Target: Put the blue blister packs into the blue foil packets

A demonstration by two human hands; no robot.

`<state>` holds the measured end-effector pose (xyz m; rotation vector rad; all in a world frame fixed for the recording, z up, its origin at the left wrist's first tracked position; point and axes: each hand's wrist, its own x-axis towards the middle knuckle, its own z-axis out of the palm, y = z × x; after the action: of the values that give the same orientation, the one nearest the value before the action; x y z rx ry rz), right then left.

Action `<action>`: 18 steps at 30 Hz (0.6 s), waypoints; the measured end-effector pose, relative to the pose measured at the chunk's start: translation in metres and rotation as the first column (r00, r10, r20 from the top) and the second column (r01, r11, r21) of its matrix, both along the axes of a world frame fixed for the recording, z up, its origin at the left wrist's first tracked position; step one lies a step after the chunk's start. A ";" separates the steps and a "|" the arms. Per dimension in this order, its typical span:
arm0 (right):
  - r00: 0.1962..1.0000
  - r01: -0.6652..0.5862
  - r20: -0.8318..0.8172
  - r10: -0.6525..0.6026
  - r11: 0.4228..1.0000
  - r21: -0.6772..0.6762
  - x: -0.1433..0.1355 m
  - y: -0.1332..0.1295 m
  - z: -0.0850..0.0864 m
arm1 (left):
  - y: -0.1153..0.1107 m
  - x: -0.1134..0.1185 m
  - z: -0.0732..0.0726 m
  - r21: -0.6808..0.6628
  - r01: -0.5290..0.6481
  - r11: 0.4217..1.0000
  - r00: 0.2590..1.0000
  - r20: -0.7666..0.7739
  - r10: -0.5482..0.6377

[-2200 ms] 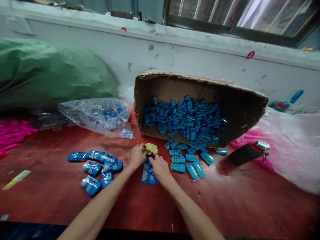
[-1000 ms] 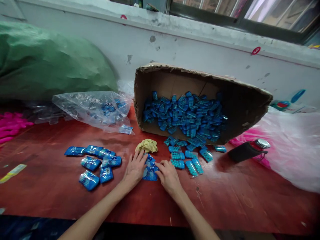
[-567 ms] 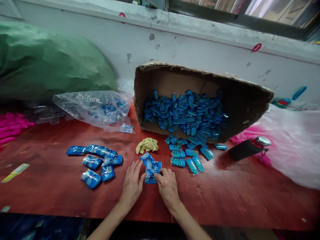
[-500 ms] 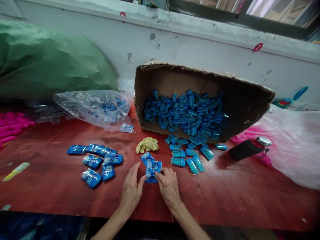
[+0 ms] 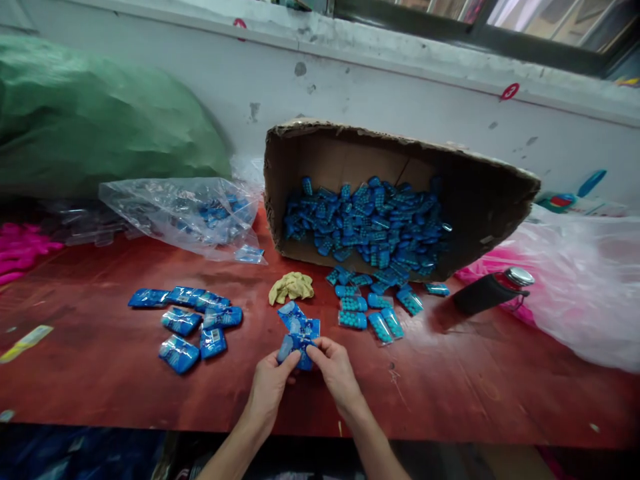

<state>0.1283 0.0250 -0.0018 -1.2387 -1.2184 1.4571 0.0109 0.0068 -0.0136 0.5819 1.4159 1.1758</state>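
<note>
Holding a small stack of blue packets (image 5: pixel 299 331) at the near-centre of the red table (image 5: pixel 475 387), both hands meet over it: left hand (image 5: pixel 270 385) pinches the stack's lower left corner w/ thumb and forefinger, right hand (image 5: pixel 336 367) pinches the lower right edge, fingers curled and pressed together on the plastic. Stack's front end looks lifted just off the table, far end seems to rest on it; can't tell for sure. Progress, judging by how things lie: a group of filled blue bags (image 5: pixel 193 321) sits to the left, approx. seven, so some work looks done. Lots left though: the tipped cardboard box (image 5: pixel 480 200) at the back is full of loose blue blister packs (image 5: pixel 367 227), w/ a few more packs (image 5: pixel 367 310) spilled just in front of its mouth. A crumpled yellow cloth (image 5: pixel 291 287) lies just beyond the stack. Clear plastic bag (image 5: pixel 175 213) w/ more blue bits at back left, green sack (image 5: pixel 100 127) behind it, dark bottle (image 5: pixel 493 293) on its side at right.
</note>
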 end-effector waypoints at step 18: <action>0.965 0.087 0.227 -0.133 0.976 0.200 -0.007 0.001 -0.001 | 0.005 0.011 0.012 -0.034 0.049 0.998 0.930 0.367 -0.033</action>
<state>0.1217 0.0257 -0.0028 -1.3559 -1.3886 1.1067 0.0220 0.0123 -0.0015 0.3366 1.1004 1.1493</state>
